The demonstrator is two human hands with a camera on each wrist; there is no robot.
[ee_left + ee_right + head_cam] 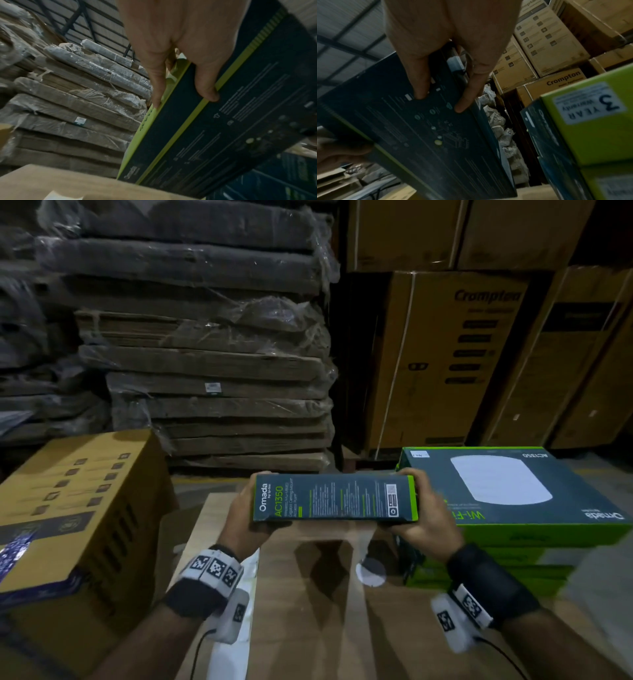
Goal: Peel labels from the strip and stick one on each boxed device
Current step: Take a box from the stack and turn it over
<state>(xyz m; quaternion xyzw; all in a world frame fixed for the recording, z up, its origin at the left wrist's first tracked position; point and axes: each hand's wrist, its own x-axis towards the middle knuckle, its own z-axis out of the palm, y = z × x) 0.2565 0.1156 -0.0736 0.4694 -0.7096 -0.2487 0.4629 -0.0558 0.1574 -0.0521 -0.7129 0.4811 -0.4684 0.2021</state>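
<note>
both hands are holding one boxed device up in the air above the desk, its narrow printed side facing the head camera. the left hand is grasping the box's left end, and in the left wrist view its fingers are curling over a lime-green edge stripe onto the dark face. the right hand is grasping the right end, with two fingers lying on the dark underside in the right wrist view. just beyond and to the right of the right hand, a stack of boxed devices is sitting, flat dark-teal and lime-green cartons, the top one showing a white oval picture and a small white label at its far left corner. to the left of the left hand a yellow-brown corrugated carton is resting, printed with small icons. below the left wrist a white strip is lying on the pale wood-grain desk, partly hidden by the wrist. past both hands, flat cardboard bundles wrapped in crinkled clear film are piled high, and tall brown cartons are standing beside them.
</note>
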